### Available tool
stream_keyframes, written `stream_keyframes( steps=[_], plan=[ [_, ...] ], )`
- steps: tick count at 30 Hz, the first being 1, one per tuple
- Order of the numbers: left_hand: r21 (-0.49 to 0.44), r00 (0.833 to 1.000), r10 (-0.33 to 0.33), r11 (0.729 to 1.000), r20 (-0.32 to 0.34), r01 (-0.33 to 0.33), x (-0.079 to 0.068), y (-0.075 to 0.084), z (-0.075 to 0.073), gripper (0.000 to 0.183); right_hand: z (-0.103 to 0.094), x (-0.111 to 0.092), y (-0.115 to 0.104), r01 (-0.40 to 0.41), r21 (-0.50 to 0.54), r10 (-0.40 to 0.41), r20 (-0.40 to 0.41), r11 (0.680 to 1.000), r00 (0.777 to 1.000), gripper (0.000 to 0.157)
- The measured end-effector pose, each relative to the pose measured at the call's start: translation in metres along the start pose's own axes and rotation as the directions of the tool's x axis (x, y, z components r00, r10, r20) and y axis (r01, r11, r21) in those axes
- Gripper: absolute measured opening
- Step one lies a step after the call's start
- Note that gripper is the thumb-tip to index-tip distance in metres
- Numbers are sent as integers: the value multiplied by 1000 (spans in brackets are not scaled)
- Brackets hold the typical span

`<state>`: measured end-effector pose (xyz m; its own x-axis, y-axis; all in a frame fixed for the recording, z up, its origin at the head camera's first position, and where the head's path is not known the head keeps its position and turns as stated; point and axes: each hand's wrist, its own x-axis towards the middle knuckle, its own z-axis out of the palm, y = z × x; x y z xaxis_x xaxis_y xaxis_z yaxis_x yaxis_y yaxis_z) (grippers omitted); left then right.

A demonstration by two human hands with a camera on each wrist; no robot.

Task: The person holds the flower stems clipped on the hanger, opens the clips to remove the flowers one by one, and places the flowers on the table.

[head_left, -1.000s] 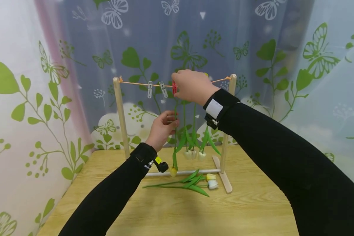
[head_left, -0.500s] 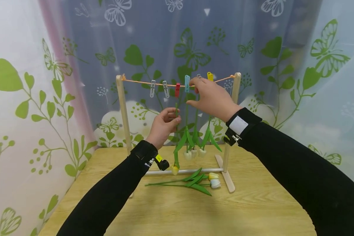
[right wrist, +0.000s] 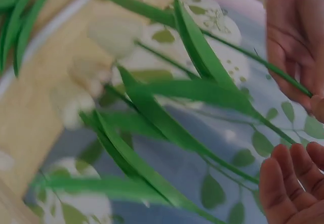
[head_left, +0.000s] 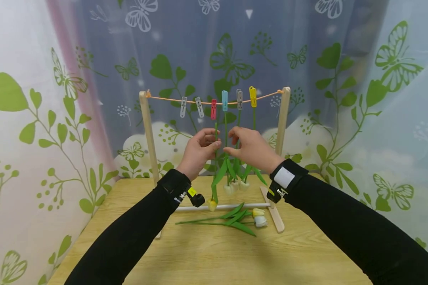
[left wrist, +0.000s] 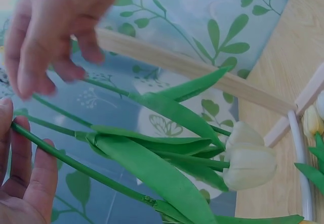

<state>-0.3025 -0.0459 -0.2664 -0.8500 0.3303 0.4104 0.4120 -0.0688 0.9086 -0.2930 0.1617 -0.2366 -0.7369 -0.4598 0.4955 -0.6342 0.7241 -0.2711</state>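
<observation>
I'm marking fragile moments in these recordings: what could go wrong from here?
1. The upside-down yellow tulip could drop if released now: its stem appears to end just below the red clip, and the left hand is pinching that stem.
2. The right hand is close to the stems of the hanging white tulips, so it might brush one and tug it loose from its clip.

Left grip (head_left: 196, 153) pinches; right grip (head_left: 254, 148) (loosely curved) hovers beside it.

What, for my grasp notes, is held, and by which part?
Left hand pinches an inverted yellow tulip by its upper stem; right hand holds nothing.
</observation>
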Motion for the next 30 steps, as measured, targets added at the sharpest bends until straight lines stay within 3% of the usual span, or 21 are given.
stream_keyframes(
  steps=[6, 10, 13, 19, 24, 30],
  plan=[
    [-48, 999, 41, 998, 31, -40, -2, 6, 4, 41, 36, -11, 5, -38, 188, 29, 51, 982, 998, 25],
    [-71, 997, 68, 995, 45, -64, -1, 7, 6, 40, 52, -15, 6, -54, 248, 41, 57, 967, 998, 23],
    [-85, 995, 92, 992, 47, -88, 3, 2, 5, 39, 61, -18, 5, -51, 252, 38, 57, 966, 998, 22],
    [-80, 996, 84, 993, 28, -82, -2, 16, 11, 40, 75, -23, 5, -41, 285, 24, 63, 958, 998, 14],
    [-68, 996, 83, 994, 20, -82, -3, 24, 12, 40, 79, -25, 4, -50, 259, 33, 68, 964, 997, 9],
    [-84, 996, 85, 993, 20, -83, -4, 23, 11, 38, 84, -31, 5, -38, 225, 26, 58, 974, 998, 6]
  ],
)
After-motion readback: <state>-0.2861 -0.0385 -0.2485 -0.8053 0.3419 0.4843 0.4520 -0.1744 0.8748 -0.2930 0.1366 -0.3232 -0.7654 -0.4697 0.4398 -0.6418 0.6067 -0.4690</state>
